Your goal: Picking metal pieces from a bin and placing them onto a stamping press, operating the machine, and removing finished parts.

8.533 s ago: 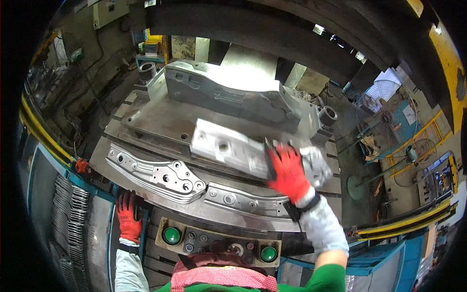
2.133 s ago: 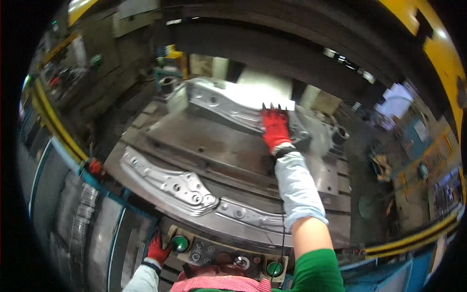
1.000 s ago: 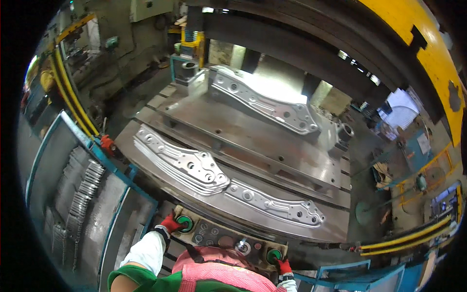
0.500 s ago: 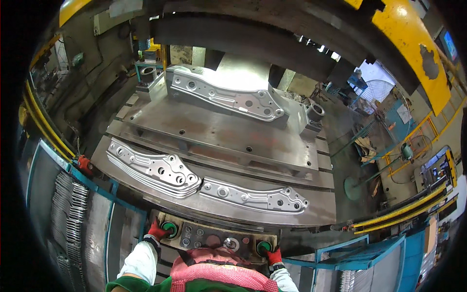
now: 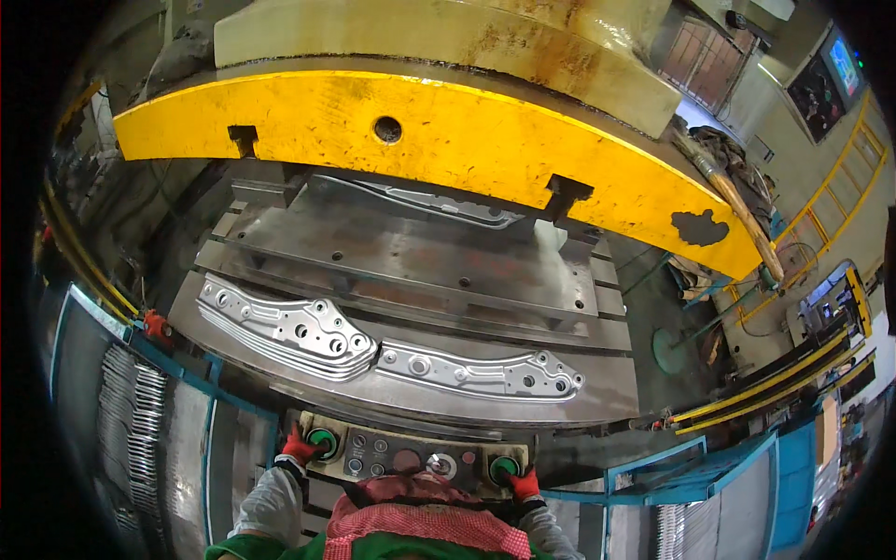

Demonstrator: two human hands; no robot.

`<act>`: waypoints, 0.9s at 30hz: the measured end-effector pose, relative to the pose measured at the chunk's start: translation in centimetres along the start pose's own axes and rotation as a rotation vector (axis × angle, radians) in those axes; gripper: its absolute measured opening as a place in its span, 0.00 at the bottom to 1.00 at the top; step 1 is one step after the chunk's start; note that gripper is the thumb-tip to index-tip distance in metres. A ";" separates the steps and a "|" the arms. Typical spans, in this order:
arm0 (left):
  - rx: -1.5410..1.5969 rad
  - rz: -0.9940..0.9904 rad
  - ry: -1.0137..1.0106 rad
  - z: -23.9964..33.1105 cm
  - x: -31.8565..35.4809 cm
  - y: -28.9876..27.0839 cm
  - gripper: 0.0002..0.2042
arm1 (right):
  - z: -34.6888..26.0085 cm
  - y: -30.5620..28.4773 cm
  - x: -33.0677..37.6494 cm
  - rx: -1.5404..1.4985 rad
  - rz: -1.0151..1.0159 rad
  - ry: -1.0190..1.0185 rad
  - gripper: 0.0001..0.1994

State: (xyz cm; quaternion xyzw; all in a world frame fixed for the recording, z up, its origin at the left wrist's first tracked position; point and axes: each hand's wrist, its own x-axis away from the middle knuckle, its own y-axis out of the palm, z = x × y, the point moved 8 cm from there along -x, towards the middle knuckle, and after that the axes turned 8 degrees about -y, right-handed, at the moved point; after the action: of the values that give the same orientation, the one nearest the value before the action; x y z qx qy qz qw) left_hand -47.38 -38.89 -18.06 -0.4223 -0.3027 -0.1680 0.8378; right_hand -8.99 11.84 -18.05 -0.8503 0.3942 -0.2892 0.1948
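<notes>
My left hand (image 5: 301,447), in a red glove, is at the left end of a control panel (image 5: 392,439), its thumb on a green push button (image 5: 322,442). At the panel's right end my right hand (image 5: 525,484), gloved alike, has its thumb on a second green push button (image 5: 504,469). Both hands look closed about the buttons' edges, though their undersides are hidden. Beyond the panel, a stack of stamped metal parts (image 5: 280,322) lies on the press bed, with another stamped part (image 5: 481,371) to its right. A further stamped part (image 5: 439,202) on the lower die is partly covered by the yellow press ram (image 5: 420,131).
Blue racks (image 5: 691,481) flank me, the left one holding a row of metal parts (image 5: 149,420). Yellow rails (image 5: 765,397) run along the right side. A wooden-handled tool (image 5: 733,196) shows beside the ram's right end. A stand with a round green base (image 5: 667,350) is on the floor.
The yellow press ram has come down over the lower die and hides much of the part there. Both my hands have stayed at the green buttons.
</notes>
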 end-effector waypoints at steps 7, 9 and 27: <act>0.095 -0.013 0.031 -0.6 -1.3 0.1 0.69 | -1.4 0.0 0.5 0.024 0.009 0.008 0.54; 0.177 -0.025 0.110 -0.3 -1.2 0.2 0.68 | -5.0 -0.9 1.5 0.020 -0.022 -0.004 0.52; -0.425 0.753 1.317 47.5 22.1 -19.3 0.32 | -40.6 -0.9 -3.7 1.116 -0.273 -1.035 0.52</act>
State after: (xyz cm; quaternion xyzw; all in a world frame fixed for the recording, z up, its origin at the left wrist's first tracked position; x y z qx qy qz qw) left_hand -58.33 -12.35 29.86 -0.4612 0.4583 -0.1426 0.7463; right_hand -36.59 11.04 11.89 -0.6941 -0.0598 -0.0321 0.7167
